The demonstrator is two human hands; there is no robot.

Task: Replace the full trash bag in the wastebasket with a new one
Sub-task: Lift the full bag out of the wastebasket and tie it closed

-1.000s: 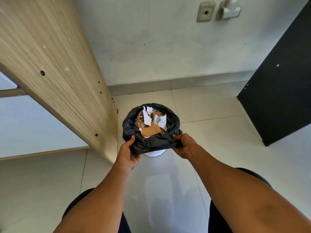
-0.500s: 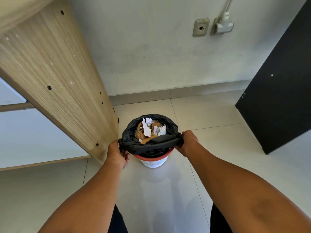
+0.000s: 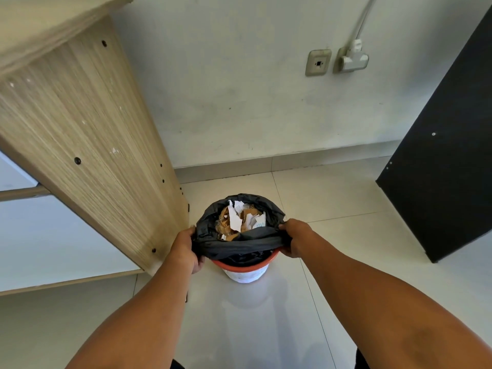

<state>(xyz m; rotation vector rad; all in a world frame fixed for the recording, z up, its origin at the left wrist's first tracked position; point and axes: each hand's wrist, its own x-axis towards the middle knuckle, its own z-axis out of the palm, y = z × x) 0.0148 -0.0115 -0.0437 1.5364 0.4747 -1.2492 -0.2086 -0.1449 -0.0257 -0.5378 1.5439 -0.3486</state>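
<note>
A black trash bag (image 3: 239,247) full of torn white paper and brown scraps sits in a small white wastebasket (image 3: 246,272) with an orange-red rim, on the tiled floor. My left hand (image 3: 186,247) grips the bag's left edge. My right hand (image 3: 292,237) grips its right edge. The near side of the bag is pulled up off the rim, so the front of the orange-red rim shows. The bag's mouth is open between my hands.
A light wooden cabinet side panel (image 3: 87,145) stands close on the left of the basket. A black panel (image 3: 447,166) leans at the right. The wall behind holds a socket (image 3: 318,62) and a plugged-in adapter (image 3: 352,58).
Both hands have moved outward to the bag's sides and lifted its near edge off the basket, baring the orange-red rim. The camera has tilted up and back.
</note>
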